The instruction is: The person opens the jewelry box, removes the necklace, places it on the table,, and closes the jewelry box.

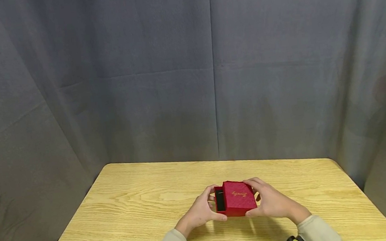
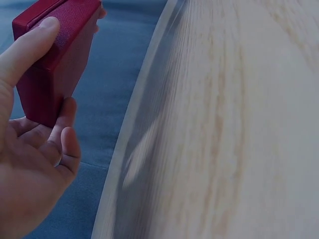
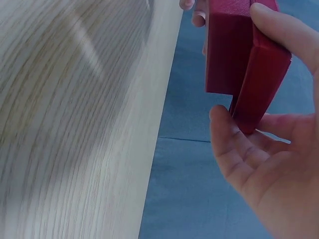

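Red box point(image 1: 237, 208) is held in both hands above the table point(image 1: 117, 209), its lid point(image 1: 245, 200), marked with gold lettering, offset to the right so that a strip of dark interior point(image 1: 220, 201) shows at the left. The left hand point(image 1: 200, 211) has its fingers and thumb clamped on the base point(image 3: 228, 57); the right hand's point(image 1: 273, 201) are clamped on the lid. A grey curtain point(image 1: 156, 100) hangs behind.

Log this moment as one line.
left hand: grips red box base | right hand: grips lid | state: lid offset toward right hand, black interior partly exposed | surface: wooden table
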`<action>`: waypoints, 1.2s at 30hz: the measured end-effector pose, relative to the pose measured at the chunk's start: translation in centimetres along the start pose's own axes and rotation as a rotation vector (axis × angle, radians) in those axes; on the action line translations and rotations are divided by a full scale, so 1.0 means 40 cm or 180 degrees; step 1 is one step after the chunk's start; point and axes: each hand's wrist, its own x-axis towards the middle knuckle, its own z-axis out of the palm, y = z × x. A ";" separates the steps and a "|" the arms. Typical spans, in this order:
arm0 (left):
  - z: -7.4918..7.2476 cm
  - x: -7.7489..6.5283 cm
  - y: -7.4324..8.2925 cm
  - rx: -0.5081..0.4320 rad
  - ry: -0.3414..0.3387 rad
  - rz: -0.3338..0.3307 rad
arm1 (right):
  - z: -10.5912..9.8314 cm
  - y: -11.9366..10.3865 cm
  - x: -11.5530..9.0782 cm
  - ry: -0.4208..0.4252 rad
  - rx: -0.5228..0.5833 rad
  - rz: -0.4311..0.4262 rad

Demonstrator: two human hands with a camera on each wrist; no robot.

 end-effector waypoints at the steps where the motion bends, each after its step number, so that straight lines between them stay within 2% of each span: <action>1: -0.001 -0.001 0.001 -0.0010 0.0006 -0.0009 | 0.000 0.001 -0.001 0.0005 -0.0007 -0.0003; 17: -0.002 -0.012 0.003 -0.0043 0.0015 -0.0033 | -0.010 0.012 -0.022 -0.0021 -0.0047 0.0099; 28: -0.003 -0.010 -0.007 -0.0088 -0.0003 -0.0070 | -0.020 0.020 -0.034 -0.0015 -0.0028 0.0082; 36: -0.005 -0.010 -0.006 -0.0076 0.0023 -0.0020 | -0.030 0.028 -0.041 -0.0007 -0.0067 0.0061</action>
